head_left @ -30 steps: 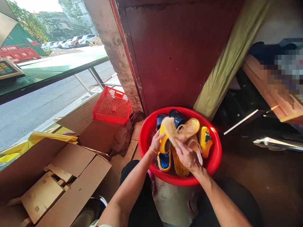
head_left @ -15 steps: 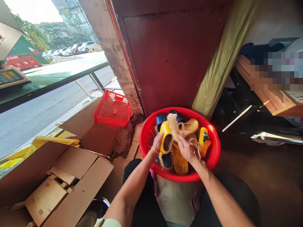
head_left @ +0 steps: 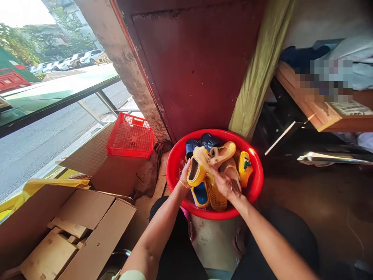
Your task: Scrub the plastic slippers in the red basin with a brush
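A: Item one, yellow clog (head_left: 196, 174): in your left hand (head_left: 185, 174), above the red basin (head_left: 258, 175), opening turned to the left. Your fingers are closed on its side; a thin yellow band (head_left: 183, 184) circles your wrist.

B: And your right hand (head_left: 226, 186)?

A: Wrapped around the handle of item two, a pale-bristled brush (head_left: 201, 155). The bristles sit at the clog's upper edge; contact cannot be told for certain.

B: Basin contents, please, for your list.

A: Two dark blue slippers (head_left: 209, 140) at the far side; a beige clog (head_left: 225, 152), tilted; a yellow shoe (head_left: 246, 168) at your right, bearing a dark green figure; a yellow slipper (head_left: 201, 194) with blue insole, near side; beside it a yellow sole (head_left: 218, 196), ridges up.

B: Any lettering around you?

A: One printed sheet (head_left: 353, 109) on the wooden table (head_left: 335, 124) at your right: dark characters, too slanted and small to read.

B: Remaining lots?

A: At your left, a red mesh crate (head_left: 129, 151), and nearer you a cardboard box (head_left: 100, 233) with wooden pieces (head_left: 48, 254) inside.
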`<state>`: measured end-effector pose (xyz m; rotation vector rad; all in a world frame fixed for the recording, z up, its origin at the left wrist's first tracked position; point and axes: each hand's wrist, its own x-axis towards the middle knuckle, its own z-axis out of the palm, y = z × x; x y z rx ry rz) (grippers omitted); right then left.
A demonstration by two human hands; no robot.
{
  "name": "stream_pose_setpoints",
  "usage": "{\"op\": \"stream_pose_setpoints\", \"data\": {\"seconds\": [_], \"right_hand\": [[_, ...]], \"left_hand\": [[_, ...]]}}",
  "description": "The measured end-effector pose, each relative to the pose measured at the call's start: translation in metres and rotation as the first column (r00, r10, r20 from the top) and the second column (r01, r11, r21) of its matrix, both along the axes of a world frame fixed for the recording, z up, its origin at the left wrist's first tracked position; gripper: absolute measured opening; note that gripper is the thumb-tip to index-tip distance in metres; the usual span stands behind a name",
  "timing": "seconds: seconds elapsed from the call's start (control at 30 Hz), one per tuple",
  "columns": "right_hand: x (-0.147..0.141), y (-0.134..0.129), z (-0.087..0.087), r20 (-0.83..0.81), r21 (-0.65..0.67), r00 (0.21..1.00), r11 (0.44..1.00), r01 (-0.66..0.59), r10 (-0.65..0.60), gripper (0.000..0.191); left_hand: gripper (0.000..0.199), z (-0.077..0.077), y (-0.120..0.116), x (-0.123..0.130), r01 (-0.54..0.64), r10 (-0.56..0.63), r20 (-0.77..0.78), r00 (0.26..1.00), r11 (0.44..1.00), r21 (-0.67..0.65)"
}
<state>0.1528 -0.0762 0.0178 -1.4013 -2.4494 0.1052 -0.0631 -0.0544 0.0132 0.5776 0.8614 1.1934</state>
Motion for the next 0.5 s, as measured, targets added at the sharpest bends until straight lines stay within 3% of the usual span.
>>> {"op": "stream_pose_setpoints", "data": {"seconds": [0.07, 0.13, 0.27, 0.33, 0.5], "right_hand": [[0.006, 0.011, 0.004, -0.074, 0.029, 0.993, 0.995, 0.1, -0.098, 0.054], [0.006, 0.011, 0.009, -0.116, 0.043, 0.987, 0.992, 0.119, -0.114, 0.054], [-0.006, -0.011, 0.014, -0.017, 0.001, 0.998, 0.998, -0.063, 0.063, 0.056], [-0.007, -0.012, 0.015, 0.021, -0.026, 0.996, 0.996, -0.09, 0.091, 0.056], [0.013, 0.018, 0.016, -0.109, -0.051, 0.97, 0.976, 0.212, -0.217, 0.052]], "left_hand": [[0.081, -0.001, -0.003, 0.003, 0.11, -0.108, 0.051, 0.993, 0.993, -0.038], [0.083, -0.004, -0.004, 0.005, 0.13, -0.127, 0.051, 0.991, 0.99, -0.054], [0.079, -0.009, -0.001, 0.005, 0.023, -0.025, -0.026, 0.999, 0.999, -0.044], [0.077, -0.009, -0.001, 0.004, 0.007, -0.01, -0.046, 0.999, 0.998, -0.055], [0.074, 0.001, -0.01, 0.004, 0.146, -0.147, 0.001, 0.989, 0.983, -0.107]]}}
